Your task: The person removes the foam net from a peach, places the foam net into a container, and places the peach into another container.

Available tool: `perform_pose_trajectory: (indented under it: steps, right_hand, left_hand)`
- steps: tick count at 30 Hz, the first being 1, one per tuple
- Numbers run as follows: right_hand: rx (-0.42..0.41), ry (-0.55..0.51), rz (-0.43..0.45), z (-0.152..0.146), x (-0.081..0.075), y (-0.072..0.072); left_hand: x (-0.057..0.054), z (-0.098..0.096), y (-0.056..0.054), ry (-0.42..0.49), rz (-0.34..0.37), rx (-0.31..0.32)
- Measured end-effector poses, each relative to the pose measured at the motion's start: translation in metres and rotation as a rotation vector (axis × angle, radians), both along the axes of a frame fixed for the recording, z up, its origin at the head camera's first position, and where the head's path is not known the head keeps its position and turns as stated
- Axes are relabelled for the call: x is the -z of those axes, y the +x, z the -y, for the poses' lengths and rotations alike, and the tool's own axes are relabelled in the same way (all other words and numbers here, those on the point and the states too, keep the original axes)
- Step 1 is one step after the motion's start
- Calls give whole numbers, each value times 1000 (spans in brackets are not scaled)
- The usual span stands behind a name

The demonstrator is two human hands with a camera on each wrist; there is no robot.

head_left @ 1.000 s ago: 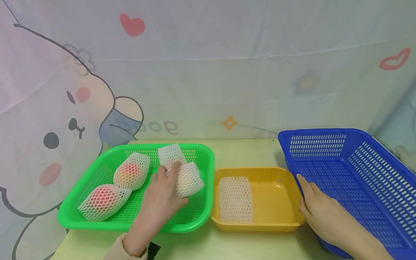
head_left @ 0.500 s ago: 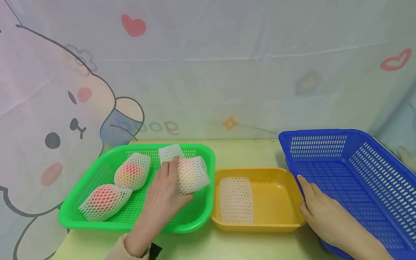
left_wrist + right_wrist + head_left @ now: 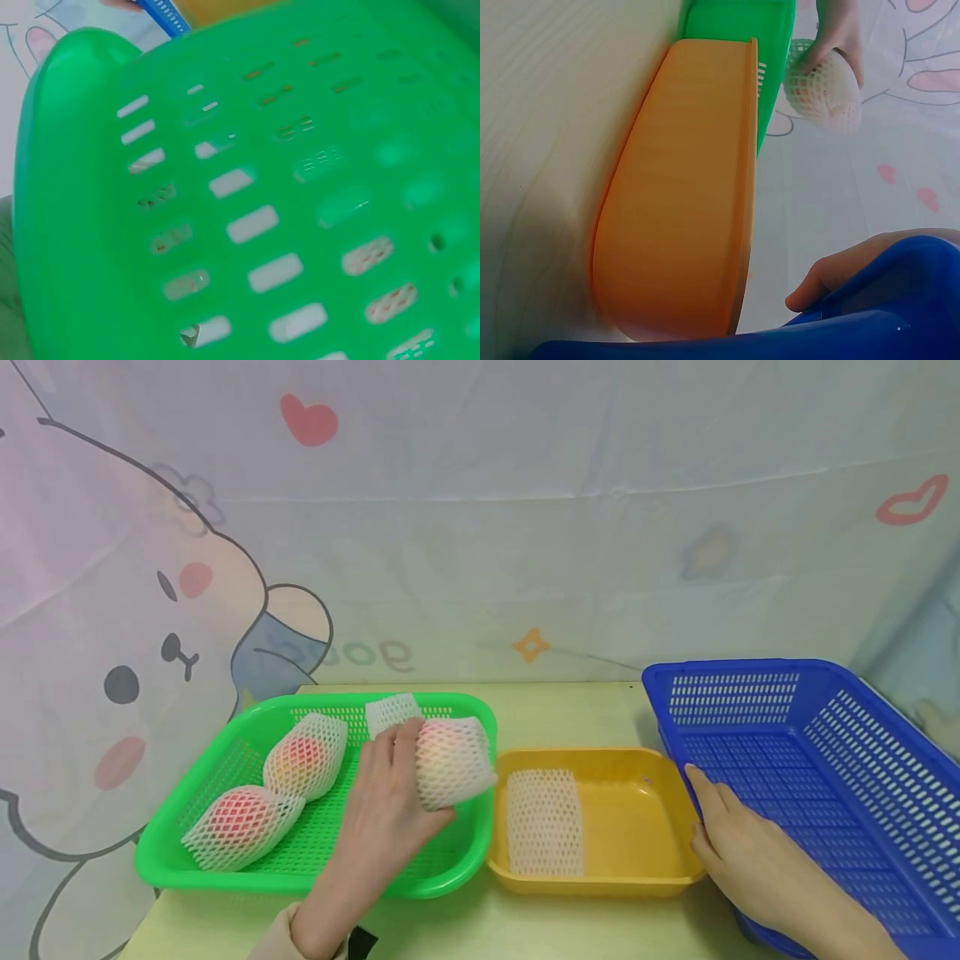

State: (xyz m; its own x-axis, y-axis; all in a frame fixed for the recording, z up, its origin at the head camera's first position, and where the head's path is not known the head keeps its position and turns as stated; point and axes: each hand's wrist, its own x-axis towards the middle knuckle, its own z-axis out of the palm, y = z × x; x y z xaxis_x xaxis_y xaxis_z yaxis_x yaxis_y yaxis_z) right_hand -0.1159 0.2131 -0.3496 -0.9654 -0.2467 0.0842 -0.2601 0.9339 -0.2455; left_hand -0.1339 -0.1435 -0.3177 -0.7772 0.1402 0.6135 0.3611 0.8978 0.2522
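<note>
My left hand [image 3: 386,802] grips a round red-and-yellow fruit [image 3: 450,764] in a white foam net sleeve, raised over the right side of the green basket [image 3: 468,877]. That netted fruit [image 3: 391,300] shows only in part through the slots in the left wrist view. Behind the fingers lies another foam net [image 3: 393,712], its lower part hidden. Two more netted fruits [image 3: 303,756] [image 3: 240,822] lie at the basket's left. My right hand [image 3: 757,852] holds the left rim of the blue basket [image 3: 813,672], fingers over the edge and thumb outside; its fingertip [image 3: 802,296] shows in the right wrist view.
Between the two baskets stands a shallow yellow tray [image 3: 592,885] with a flattened foam net sleeve [image 3: 543,822] at its left end. All of them stand on a pale wooden table [image 3: 570,718]. A printed cloth [image 3: 480,543] hangs behind.
My left hand has lifted the netted fruit up and to the right, away from the net behind it. The right hand stays on the blue rim.
</note>
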Motion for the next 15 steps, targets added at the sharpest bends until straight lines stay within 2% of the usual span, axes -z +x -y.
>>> perform_pose_trajectory:
  steps: [8,15]
  right_hand:
    - [-13,-14,-23,1,-2,1]
    - [-7,-8,-26,1,-1,1]
  left_hand:
    - [-2,-6,5,-37,-33,32]
    - [-2,-10,7,-69,-25,33]
